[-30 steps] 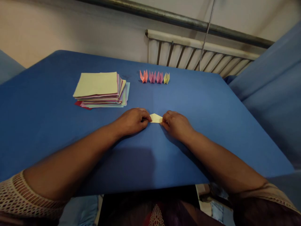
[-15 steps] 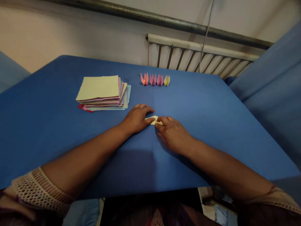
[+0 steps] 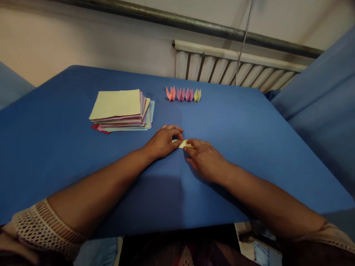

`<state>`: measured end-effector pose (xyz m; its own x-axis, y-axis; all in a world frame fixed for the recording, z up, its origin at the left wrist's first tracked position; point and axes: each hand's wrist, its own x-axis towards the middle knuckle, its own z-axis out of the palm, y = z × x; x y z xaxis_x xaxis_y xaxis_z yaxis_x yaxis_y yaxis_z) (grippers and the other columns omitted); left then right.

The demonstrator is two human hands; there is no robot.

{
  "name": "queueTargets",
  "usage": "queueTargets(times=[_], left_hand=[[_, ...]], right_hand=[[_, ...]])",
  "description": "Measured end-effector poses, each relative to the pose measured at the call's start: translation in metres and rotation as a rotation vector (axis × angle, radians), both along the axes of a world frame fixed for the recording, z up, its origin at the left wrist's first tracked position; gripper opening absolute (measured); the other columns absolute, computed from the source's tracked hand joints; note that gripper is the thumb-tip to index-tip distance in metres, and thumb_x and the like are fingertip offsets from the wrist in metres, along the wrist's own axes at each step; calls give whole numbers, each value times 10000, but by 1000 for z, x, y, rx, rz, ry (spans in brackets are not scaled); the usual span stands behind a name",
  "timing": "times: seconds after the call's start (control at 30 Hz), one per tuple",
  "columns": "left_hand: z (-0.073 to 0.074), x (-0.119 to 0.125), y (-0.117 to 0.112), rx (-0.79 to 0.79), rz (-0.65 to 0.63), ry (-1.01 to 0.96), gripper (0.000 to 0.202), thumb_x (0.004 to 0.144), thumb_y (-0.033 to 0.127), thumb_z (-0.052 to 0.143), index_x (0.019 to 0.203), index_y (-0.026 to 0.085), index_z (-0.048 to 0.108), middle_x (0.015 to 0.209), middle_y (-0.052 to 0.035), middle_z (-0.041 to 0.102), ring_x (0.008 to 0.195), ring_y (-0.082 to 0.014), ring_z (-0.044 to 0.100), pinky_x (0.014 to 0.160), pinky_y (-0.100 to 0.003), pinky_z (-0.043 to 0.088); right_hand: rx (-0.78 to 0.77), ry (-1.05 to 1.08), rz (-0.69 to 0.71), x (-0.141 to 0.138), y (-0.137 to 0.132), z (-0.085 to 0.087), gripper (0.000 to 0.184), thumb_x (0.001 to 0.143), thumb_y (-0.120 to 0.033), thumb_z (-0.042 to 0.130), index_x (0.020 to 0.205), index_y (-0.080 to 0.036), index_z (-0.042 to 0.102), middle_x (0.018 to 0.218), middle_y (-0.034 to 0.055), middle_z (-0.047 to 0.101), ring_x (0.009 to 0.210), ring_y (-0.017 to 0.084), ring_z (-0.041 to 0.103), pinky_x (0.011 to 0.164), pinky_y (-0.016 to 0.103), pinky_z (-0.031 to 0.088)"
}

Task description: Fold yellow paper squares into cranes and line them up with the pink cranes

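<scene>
A small folded piece of pale yellow paper (image 3: pixel 183 144) lies on the blue table between my hands, partly hidden by the fingers. My left hand (image 3: pixel 164 141) pinches its left end, thumb in front and index finger curled over from behind. At the other end, my right hand (image 3: pixel 206 157) grips the paper between thumb and index finger. Both hands are low, close to the tabletop.
Left of my hands sits a stack of coloured paper sheets (image 3: pixel 116 104), pale yellow on top. Several folded paper figures (image 3: pixel 181 94) in orange, pink and yellow stand in a row at the back. Behind the blue table (image 3: pixel 244 122) are a radiator (image 3: pixel 216 55) and a pipe.
My left index finger has curled down onto the paper, where it was stretched out before. The paper's raised upper point no longer shows. My right hand has barely moved.
</scene>
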<state>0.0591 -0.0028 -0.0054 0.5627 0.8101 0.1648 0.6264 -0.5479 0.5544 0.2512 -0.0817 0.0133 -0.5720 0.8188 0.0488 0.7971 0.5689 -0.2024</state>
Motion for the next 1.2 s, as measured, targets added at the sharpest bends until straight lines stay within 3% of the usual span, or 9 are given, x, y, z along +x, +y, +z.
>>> queueTargets(times=[0.1,0.23,0.37,0.57,0.73,1.2], left_hand=[[3,-2,0,-8,-18,20,101,821,238,617,859,194,701,1197,-68,653,1137,-225,586,1051,-449,390],[5,-3,1,9,-52,39,116,831,229,602,860,183,704,1172,-73,669,1137,-228,591,1053,-446,382],[7,-5,-1,64,-121,50,228,864,216,568,1047,193,702,1190,-63,678,1142,-218,590,1041,-417,394],[21,-14,-10,170,-274,255,273,941,281,512,1122,226,710,1196,-56,685,1084,-226,589,991,-400,416],[24,-14,-14,193,-274,241,238,952,275,513,1093,200,688,1078,-53,714,994,-199,612,939,-358,433],[18,-12,-10,117,-268,182,194,931,239,518,992,191,696,1041,-47,712,977,-193,627,949,-341,435]], right_hand=[[24,-3,-4,0,0,-1,370,944,-243,492,1280,-119,586,1485,157,437,1191,300,514,965,452,455],[15,-39,40,0,-2,2,386,940,-257,500,1286,-106,581,1385,146,550,1151,308,520,958,464,457],[9,-44,31,0,-2,3,404,936,-262,512,1298,-94,573,1373,156,556,1158,304,511,957,457,456],[-30,-20,25,1,1,6,388,944,-261,517,1305,-131,573,1357,128,574,1181,282,507,981,438,442],[-38,31,29,4,8,6,335,939,-223,528,1259,-160,607,1312,104,608,1136,253,533,980,417,434],[-70,320,-11,13,38,-18,153,920,-159,553,1011,-157,676,1031,71,666,954,171,593,898,319,459]])
